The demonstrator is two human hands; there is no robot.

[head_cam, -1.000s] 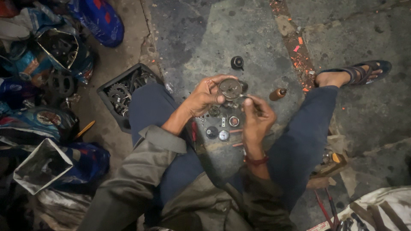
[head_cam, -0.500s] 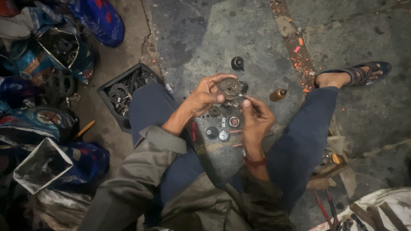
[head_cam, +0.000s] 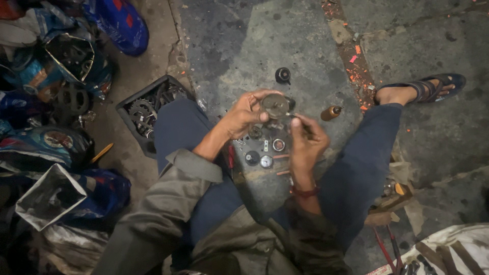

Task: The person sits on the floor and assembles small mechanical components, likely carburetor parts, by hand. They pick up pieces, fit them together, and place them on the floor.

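Left hand: your left hand (head_cam: 244,114) sat just above the middle of the frame, fingers curled, its grip pinching the round metal part (head_cam: 275,105) by the rim.
Round metal part: it stood at the fingertips of that hand, raised off the floor, its flat grey face turned up toward you, just left of your other hand's fingertips.
Right hand: your right hand (head_cam: 304,142) lay right of centre, its grip pressed together on a thin tool (head_cam: 293,116) whose tip reached the lower right edge of the round part.
Small parts: several small round pieces (head_cam: 266,153) lay on the concrete floor (head_cam: 285,40) between your knees, directly below the held part and apart from it.
Black knob: a black knob (head_cam: 282,75) stood on the floor above your hands.
Brown bottle: a small brown bottle (head_cam: 330,112) lay to the right of the round part, near your right knee.
Tray: a black tray of gears (head_cam: 145,112) sat at centre left, touching your left thigh.
Foot: your sandalled foot (head_cam: 425,89) rested at the upper right.
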